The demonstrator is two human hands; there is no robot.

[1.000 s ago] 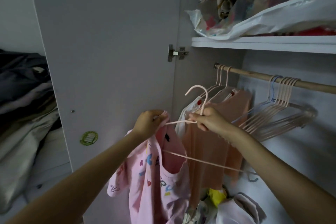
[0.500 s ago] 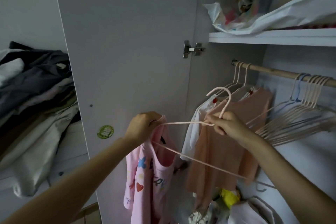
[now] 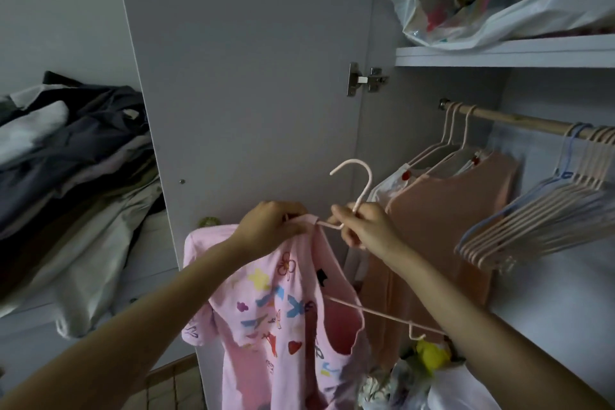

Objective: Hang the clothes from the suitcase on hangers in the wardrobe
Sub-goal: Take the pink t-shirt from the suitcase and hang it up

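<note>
The fingers (image 3: 293, 226) of the left hand (image 3: 271, 226) are curled round the shoulder of a pink printed shirt (image 3: 283, 309), bunching it over 1 end of a pink hanger (image 3: 361, 186). The right hand (image 3: 362, 226) pinches that hanger at the base of its hook, in front of the open wardrobe door (image 3: 249, 76). Behind, a peach garment (image 3: 442, 220) hangs from the wooden rail (image 3: 519, 120), beside a bunch of bare hangers (image 3: 539, 210). A heap of dark clothes (image 3: 66, 150) lies to the left.
</note>
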